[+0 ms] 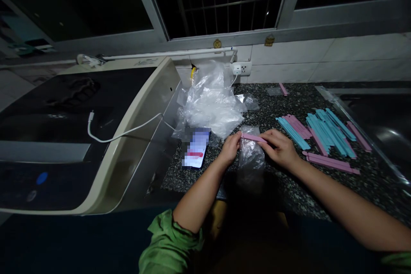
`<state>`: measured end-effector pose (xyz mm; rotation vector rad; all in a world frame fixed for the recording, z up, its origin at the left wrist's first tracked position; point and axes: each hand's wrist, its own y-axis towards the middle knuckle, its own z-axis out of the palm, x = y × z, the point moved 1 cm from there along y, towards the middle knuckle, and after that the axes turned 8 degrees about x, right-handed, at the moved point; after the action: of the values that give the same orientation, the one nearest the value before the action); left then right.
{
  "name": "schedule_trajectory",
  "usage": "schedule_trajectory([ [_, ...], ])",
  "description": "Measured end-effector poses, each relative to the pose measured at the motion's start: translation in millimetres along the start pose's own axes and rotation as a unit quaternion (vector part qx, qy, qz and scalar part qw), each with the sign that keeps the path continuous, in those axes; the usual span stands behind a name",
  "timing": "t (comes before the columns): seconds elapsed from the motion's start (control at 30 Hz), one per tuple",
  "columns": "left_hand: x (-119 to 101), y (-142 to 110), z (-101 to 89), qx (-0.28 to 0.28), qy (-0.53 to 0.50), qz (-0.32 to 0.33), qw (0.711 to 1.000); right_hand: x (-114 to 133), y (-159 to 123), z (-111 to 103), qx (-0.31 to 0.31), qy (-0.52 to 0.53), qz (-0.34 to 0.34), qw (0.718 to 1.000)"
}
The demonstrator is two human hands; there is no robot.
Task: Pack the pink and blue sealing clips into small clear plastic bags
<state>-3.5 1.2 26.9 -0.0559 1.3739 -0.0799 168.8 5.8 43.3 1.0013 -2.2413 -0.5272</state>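
A pink bag clip point(253, 137) lies across the upper part of a clear plastic bag point(252, 160), with a hand at each end. My left hand point(230, 149) pinches the clip's left end. On its right end the thumb and fingers of my right hand point(280, 149) are closed. Below the clip the bag hangs down towards the counter's front edge. To the right of my right hand lie loose blue clips point(330, 132) and pink clips point(332, 162) in a spread pile.
Crumpled clear bags point(212, 107) are heaped behind my left hand. A phone point(196, 149) with a lit screen lies left of it. A washing machine point(150, 115) stands left, a white cable point(135, 130) across it. The sink point(382, 128) is far right. One pink clip point(283, 89) lies near the wall.
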Motion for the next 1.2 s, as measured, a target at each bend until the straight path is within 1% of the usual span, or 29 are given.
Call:
schedule_trajectory([
  [0.13,-1,-2,3.4,-0.009,0.004,0.004,1.0,-1,-1,2,-0.015,-0.001,-0.045,0.999],
  [0.23,3,-1,7.1,-0.01,-0.019,0.01,1.0,-1,-1,2,-0.028,-0.011,-0.059,0.998],
  [0.5,4,0,15.1,0.002,-0.139,-0.014,0.99,-1,0,1,-0.024,-0.01,-0.05,0.998],
  [0.63,3,0,16.8,-0.005,-0.158,-0.025,0.987,-2,0,1,-0.028,-0.013,-0.053,0.998],
  [0.8,3,0,18.1,-0.008,-0.175,-0.032,0.984,-2,0,1,-0.019,-0.014,-0.045,0.999],
  [0.9,2,0,18.7,-0.012,-0.182,-0.034,0.983,-2,0,2,-0.027,-0.016,-0.054,0.998],
  [1.03,2,0,19.2,-0.003,-0.196,-0.041,0.98,-2,0,2,-0.038,-0.019,-0.065,0.997],
  [1.2,8,1,18.5,0.005,-0.209,-0.02,0.978,0,0,1,-0.036,-0.025,-0.068,0.997],
])
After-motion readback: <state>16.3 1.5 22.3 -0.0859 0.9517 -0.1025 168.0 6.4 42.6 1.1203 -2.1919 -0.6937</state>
